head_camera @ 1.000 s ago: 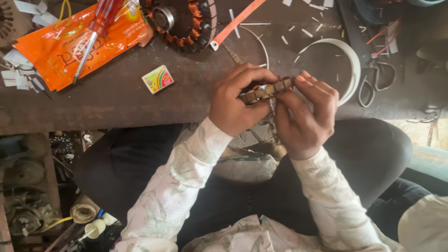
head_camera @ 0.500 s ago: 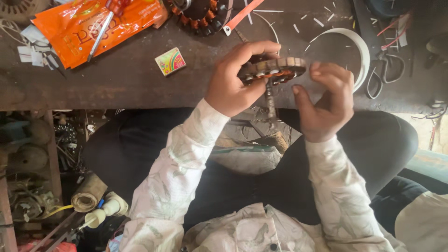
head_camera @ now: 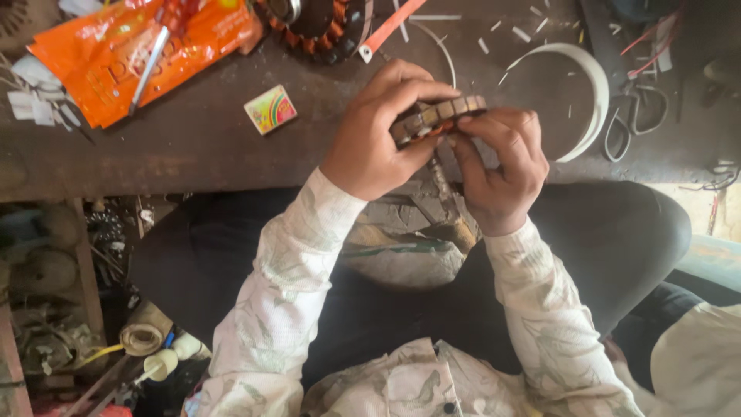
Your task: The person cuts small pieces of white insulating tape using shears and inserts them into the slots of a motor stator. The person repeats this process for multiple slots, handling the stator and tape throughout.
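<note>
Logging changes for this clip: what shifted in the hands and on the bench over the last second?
The ring-shaped wound part stays gripped by both hands; half a second ago the right hand had opened away from it, and now it has closed back on. The left hand kept its hold. On the bench, the orange bag, small colourful box and white band lie unchanged.

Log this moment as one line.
left hand: grips ring-shaped stator | right hand: grips same stator | location: above workbench edge
</note>
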